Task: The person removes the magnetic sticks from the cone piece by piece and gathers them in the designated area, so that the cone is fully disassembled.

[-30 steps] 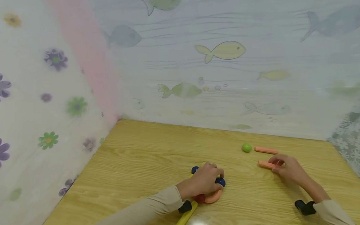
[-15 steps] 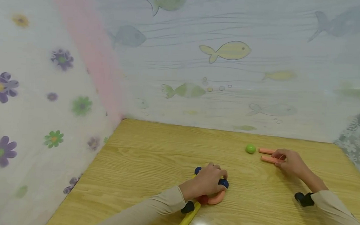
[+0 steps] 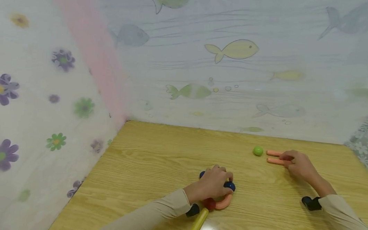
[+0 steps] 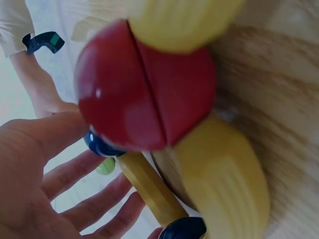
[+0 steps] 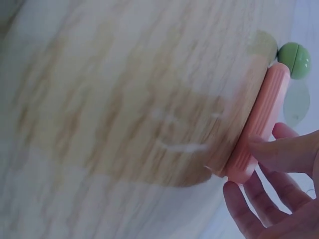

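Note:
My left hand [image 3: 210, 183] bends over a figure of toy balls and rods on the table, its fingers round the far side and the thumb by a blue ball [image 3: 230, 186]. In the left wrist view, a red ball [image 4: 119, 94] joins a curved yellow rod [image 4: 224, 184], and a straight yellow rod [image 4: 149, 186] runs between two blue balls. A curved orange rod [image 3: 224, 203] shows below the thumb. From the red ball a yellow rod [image 3: 198, 224] points toward me. My right hand [image 3: 303, 168] pinches an orange rod [image 5: 259, 124] between thumb and fingers.
A second orange rod [image 3: 273, 153] lies just behind the held one, parallel to it. To its left sits a green ball [image 3: 258, 151]. The wooden table [image 3: 151, 151] meets a fish-patterned wall [image 3: 174, 69] at the back and a flowered wall [image 3: 31, 117] at the left.
My right hand has moved the orange rod away from me, bringing it close alongside the second one. The left hand keeps its place on the figure. The head view has shifted slightly.

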`<state>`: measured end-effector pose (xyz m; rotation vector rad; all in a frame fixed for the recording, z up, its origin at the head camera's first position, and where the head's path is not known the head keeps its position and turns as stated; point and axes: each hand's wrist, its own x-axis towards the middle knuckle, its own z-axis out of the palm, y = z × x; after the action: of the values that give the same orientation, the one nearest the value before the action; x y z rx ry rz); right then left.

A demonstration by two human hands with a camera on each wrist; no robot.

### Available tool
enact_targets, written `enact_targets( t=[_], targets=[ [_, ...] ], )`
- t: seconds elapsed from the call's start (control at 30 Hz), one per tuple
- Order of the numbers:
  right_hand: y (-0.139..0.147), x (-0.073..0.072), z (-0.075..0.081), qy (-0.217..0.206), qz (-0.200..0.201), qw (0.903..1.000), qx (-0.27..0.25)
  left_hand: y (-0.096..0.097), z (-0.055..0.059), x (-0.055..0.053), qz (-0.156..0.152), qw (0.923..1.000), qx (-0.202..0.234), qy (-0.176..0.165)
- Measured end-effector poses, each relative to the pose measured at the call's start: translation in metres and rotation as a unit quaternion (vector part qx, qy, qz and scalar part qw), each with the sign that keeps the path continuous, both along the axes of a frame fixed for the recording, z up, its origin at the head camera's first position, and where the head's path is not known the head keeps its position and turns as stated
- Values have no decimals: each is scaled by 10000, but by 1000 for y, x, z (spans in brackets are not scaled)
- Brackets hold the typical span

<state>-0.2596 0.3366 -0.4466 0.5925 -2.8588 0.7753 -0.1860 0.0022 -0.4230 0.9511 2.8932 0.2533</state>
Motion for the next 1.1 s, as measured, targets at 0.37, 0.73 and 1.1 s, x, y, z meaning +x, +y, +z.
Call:
enact_targets(
  t=[0.37, 0.73, 1.1],
  targets=[
    [-5, 4, 8, 309, -59, 9995, -82, -6, -1, -11, 348, 9982, -466, -119],
    [-22, 18, 13, 732, 206, 9969, -179, -17, 3, -18, 579, 9957, -474, -555],
    [-46, 41, 21, 1122, 1110, 9864, -470, -31, -2, -26, 761, 9912, 199, -1062]
  ],
)
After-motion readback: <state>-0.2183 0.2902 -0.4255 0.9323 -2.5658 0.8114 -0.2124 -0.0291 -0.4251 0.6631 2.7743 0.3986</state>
